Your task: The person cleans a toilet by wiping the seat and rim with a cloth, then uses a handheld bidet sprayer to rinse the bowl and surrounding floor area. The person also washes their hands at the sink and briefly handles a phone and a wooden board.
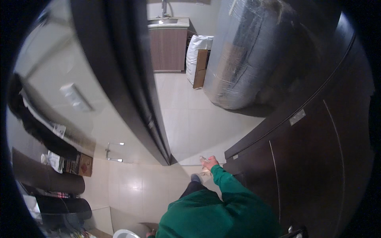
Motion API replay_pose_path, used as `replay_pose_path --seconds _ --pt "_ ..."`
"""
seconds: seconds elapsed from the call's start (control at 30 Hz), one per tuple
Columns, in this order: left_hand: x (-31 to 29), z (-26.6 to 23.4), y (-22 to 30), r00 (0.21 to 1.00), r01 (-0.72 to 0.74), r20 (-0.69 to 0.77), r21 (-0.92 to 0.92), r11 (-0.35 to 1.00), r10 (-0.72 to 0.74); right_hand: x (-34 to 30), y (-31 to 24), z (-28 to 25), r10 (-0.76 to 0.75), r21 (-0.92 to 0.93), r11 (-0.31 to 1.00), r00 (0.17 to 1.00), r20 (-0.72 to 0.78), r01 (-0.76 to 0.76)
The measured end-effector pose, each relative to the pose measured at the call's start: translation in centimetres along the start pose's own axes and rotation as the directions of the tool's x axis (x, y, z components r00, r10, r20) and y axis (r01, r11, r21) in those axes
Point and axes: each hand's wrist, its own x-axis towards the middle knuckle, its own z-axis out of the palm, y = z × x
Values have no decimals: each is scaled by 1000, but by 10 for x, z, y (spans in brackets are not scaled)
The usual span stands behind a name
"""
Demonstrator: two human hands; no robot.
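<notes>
Stretched out ahead of me in a green sleeve, my right hand (212, 161) is closed on a crumpled, pale, see-through thing (205, 168), perhaps a plastic bag. It hangs over the tiled floor by the doorway, just ahead of my shoe (196, 178). Only a small part of my left hand (150, 234) shows at the lower edge, and its fingers cannot be made out. Close to that hand is a white round rim (126, 234), cut off by the frame.
An open dark door (301, 166) stands on my right, a dark frame (131, 79) on my left. Beyond are a large wrapped cylinder (242, 55), a white sack (193, 51), cardboard (200, 69) and a sink cabinet (168, 49). Dark rolls (59, 208) lie at the lower left.
</notes>
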Motion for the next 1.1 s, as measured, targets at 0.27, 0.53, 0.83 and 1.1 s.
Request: replay_pose_path --seconds 0.27,0.53,0.83,1.1 --pt "-4 104 194 995 -85 60 36 996 83 163 -27 -76 -27 297 954 999 -45 39" --pt "-2 213 377 978 -198 123 292 936 168 369 -197 -102 -248 397 886 968 -31 239" --pt "45 234 604 989 -144 46 168 975 138 564 -378 -157 -345 477 816 937 -51 326" --pt "58 281 728 991 -123 -49 -32 992 121 846 -546 -276 -281 566 699 895 -346 438"
